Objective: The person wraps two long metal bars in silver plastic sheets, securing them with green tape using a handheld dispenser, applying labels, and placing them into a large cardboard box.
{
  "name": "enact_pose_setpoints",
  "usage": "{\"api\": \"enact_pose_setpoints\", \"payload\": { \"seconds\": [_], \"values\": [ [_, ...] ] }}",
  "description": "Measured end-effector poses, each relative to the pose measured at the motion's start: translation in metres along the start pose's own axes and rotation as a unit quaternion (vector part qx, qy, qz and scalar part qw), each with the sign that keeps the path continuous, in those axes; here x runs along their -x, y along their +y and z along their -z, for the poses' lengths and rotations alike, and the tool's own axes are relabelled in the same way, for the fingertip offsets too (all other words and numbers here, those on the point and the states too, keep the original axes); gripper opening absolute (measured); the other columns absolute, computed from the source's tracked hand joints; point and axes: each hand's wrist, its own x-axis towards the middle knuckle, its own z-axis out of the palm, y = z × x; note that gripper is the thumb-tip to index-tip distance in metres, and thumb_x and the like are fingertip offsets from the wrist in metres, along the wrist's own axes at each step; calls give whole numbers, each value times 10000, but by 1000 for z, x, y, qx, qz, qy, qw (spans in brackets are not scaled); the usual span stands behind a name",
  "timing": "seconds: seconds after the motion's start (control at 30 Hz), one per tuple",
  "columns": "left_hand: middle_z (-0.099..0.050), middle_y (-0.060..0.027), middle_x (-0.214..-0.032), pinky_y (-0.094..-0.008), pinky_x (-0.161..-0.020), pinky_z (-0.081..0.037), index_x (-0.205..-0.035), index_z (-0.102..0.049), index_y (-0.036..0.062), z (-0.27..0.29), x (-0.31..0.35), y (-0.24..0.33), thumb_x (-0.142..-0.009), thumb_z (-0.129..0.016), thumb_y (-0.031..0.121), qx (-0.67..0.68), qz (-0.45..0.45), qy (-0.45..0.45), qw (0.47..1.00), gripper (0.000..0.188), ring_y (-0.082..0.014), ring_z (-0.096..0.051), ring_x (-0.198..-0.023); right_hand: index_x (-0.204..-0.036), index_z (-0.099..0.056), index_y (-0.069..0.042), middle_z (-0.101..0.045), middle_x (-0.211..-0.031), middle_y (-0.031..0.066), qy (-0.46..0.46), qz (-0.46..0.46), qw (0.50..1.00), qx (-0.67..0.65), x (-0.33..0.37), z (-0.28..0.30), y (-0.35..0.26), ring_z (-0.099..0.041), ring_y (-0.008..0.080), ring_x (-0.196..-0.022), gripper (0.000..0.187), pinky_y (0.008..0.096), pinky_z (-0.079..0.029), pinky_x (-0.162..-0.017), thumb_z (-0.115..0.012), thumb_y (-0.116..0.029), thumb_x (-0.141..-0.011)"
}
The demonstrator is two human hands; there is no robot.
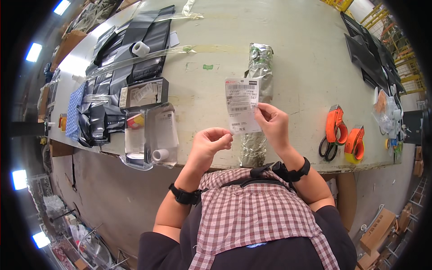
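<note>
Between my two hands I hold up a white shipping label point(242, 118) printed with barcodes. My left hand point(211, 143) pinches its lower left corner between thumb and fingertips. At the label's right edge, my right hand point(273, 122) grips it the same way. Beneath and behind the label, a long narrow package point(261, 65) in crinkled silver wrap lies lengthwise on the pale green table point(303, 67). The label hides part of the package's middle.
Orange tape dispensers point(335, 128) and black-handled scissors point(328, 149) lie to the right. On the left are black plastic bags point(146, 38), a box of labels point(144, 93), a clear-sided bin point(164, 120) and a white roll point(140, 49). More black bags point(366, 56) sit at the far right.
</note>
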Motion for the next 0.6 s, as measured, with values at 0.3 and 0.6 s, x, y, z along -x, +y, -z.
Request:
{"api": "enact_pose_setpoints", "payload": {
  "seconds": [0.3,0.6],
  "values": [
    [-626,-35,-750,-230,-618,-453,-837,-633,8,-3,0,0,-818,-683,133,3,1,-60,998,137,-89,-551,-657,-973,-629,-45,-652,-795,103,-129,278,920,244,17,-1,-20,-620,235,-728,220,319,-506,-656,-688,-145,-785],
    [-603,-15,-744,-209,-592,-438,-842,-617,16,-16,-1,2,-819,-659,112,-126,-26,-72,989,108,-78,-543,-665,-880,-645,20,-662,-789,77,-217,-65,974,11,30,16,-21,-615,108,-652,199,251,-499,-598,-622,-177,-861]
  ]
}}
